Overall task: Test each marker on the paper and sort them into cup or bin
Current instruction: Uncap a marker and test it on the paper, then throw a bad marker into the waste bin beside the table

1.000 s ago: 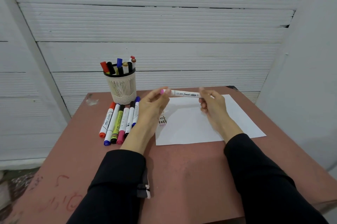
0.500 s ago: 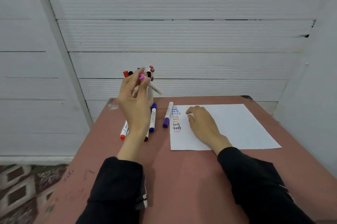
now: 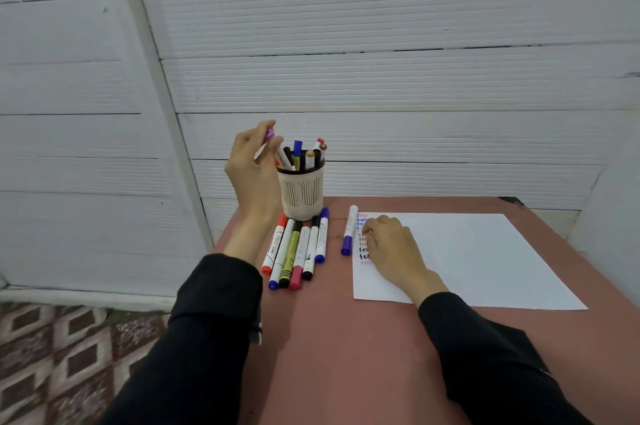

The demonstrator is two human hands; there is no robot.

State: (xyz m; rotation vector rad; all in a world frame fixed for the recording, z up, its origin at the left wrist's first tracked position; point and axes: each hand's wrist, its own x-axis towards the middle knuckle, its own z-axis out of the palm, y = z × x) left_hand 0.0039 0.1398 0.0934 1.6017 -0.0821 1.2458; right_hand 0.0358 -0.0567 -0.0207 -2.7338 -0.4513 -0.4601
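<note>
The left hand [image 3: 252,168] gripped a pink-capped marker [image 3: 269,134] over the cup [image 3: 302,192]; the right hand [image 3: 391,248] rested on the paper [image 3: 485,258], fingers loosely curled.

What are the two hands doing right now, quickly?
Left hand: holding the pink-capped marker over the cup.
Right hand: resting on the paper, fingers loosely curled, holding nothing visible.

The paper [image 3: 467,258] carries a column of handwritten words in several colours, apparently all reading "test"; marker labels are illegible.
</note>
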